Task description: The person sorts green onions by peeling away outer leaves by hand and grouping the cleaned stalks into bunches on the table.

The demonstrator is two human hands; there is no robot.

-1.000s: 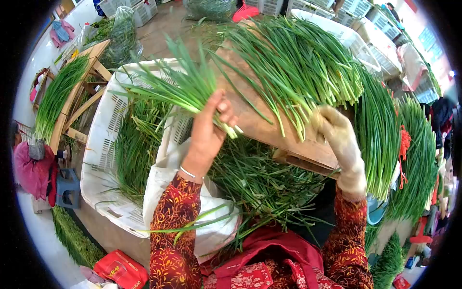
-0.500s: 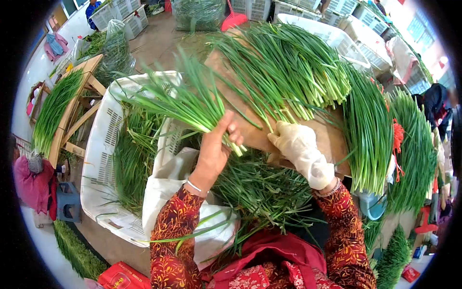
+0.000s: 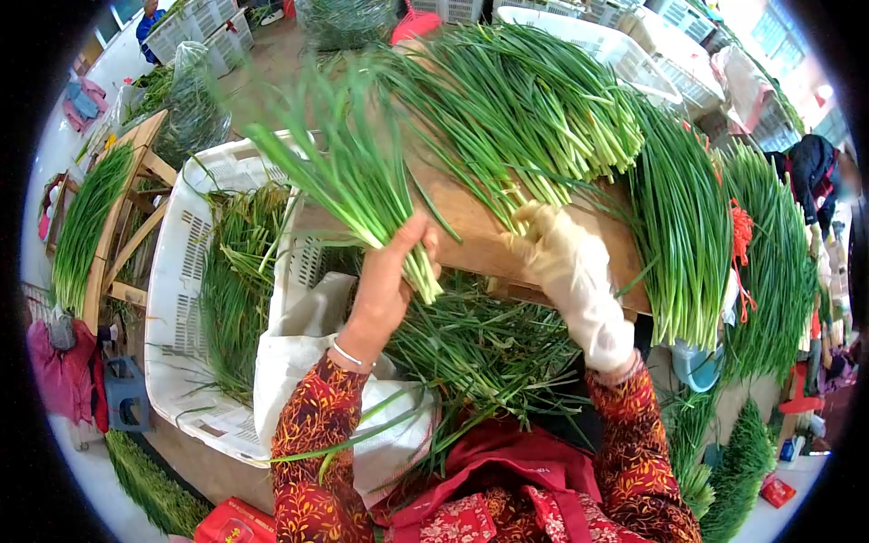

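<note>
My left hand [image 3: 396,276], bare with a bracelet at the wrist, is closed around a bunch of garlic chives [image 3: 367,195]. The pale stem ends stick out below my fist, and the green tips are blurred. My right hand [image 3: 559,252], in a pale glove, has its fingers bent at the stem ends of a large chive pile [image 3: 543,109], pinching a few stalks there. That pile lies on a wooden board [image 3: 471,240]. Beneath my hands, loose leaves [image 3: 489,344] heap up over my lap.
To the left stands a white slatted crate [image 3: 172,317] holding chive leaves, with a white sack [image 3: 299,380] beside it. More chives [image 3: 683,235] lie at the board's right, near red ties [image 3: 740,231]. A blue stool [image 3: 127,394] is at far left. Crates [image 3: 588,45] line the back.
My left hand has moved slightly left and down, swinging the bunch more upright. My right hand stays at the pile's stem ends, its fingers now more bent. The view has shifted slightly.
</note>
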